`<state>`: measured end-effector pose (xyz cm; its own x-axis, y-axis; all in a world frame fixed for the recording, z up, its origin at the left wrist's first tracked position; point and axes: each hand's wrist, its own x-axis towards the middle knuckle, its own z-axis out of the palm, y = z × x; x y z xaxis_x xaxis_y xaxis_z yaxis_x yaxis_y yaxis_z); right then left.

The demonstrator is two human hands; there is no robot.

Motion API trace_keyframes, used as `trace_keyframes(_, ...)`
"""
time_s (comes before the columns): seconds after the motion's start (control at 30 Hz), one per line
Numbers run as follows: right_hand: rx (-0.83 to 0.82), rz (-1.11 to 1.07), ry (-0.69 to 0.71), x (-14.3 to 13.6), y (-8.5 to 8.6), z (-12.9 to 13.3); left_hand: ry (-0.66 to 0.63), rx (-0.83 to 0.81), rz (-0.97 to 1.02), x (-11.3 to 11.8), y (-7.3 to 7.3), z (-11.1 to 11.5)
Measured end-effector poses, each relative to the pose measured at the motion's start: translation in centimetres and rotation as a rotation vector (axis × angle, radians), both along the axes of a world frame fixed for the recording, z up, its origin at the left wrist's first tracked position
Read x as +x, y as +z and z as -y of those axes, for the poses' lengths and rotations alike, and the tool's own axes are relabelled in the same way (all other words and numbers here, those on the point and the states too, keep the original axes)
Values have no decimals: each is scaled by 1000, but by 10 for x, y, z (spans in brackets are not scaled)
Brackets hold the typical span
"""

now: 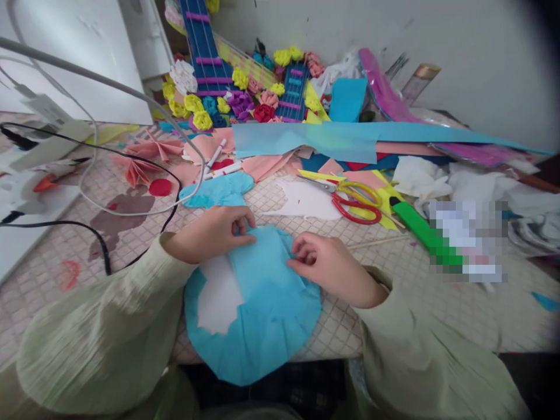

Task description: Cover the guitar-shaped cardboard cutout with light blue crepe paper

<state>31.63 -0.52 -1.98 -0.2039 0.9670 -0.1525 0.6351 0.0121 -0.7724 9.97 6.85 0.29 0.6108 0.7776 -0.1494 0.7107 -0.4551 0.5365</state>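
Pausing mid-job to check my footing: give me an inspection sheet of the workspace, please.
Surface: quilted cloth; greyish patch at left, nature unclear.
Things: round blue piece, white area showing at its left.
Clutter: scissors, pens and pink paper beyond it.
Hands: left hand at its upper edge, right hand at its right; grip unclear.
Cables: white cable and black cable, left side.
Surroundings: wall behind paper flowers.

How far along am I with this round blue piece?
It looks mostly covered: blue paper runs around the rim and over much of the round piece. The left hand and right hand are at the paper's upper part. The white patch on the left side is bare, so that seems left. Whether the paper is stuck down, I can't tell.
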Motion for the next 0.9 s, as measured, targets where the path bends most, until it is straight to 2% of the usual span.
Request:
trace_keyframes(0.33,-15,44,11,-6,11,4,18,9,-14,-1,0,-1)
trace_keyframes(0.57,58,78,-32,-7,9,2,24,9,-9,-2,0,-2)
trace_keyframes(0.9,137,182,37,-6,6,3,62,126,43,1,-10,-6)
